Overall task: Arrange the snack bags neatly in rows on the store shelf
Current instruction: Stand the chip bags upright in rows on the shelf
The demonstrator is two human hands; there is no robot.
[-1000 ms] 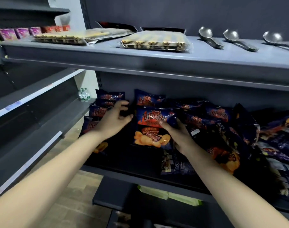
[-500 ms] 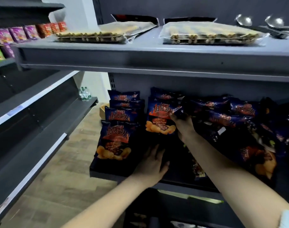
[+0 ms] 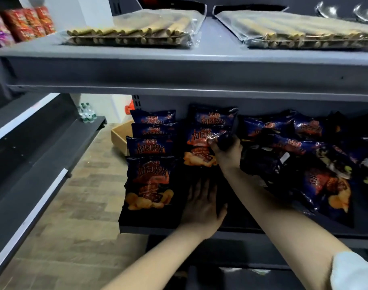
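- The chip bag, dark blue with orange chips printed on it, stands in the second row from the left on the lower shelf, leaning back.
- The right hand grips the chip bag at its top right corner, fingers and thumb curled round the crinkled edge.
- A back bag of the same kind stands just behind it, against the shelf's rear wall.
- The left row sits just beside it: four matching bags one behind the other, faces forward, the front one the most visible.
- The left hand lies palm down on the dark shelf floor in front of the chip bag, fingers straight and pointing back, just right of the left row's front bag. It grips nothing we can see.
- To the right of the right arm is a pile of bags, tilted and overlapping, not in rows.
- A white sleeve shows on the right arm.
- On the upper shelf lie two clear packs of wafer rolls, flat and side by side. Shiny objects at the far right are too blurred to tell.
- Red packets stand at the top left.
- Beyond the shelf's left end we see a cardboard box, water bottles and a wood floor.
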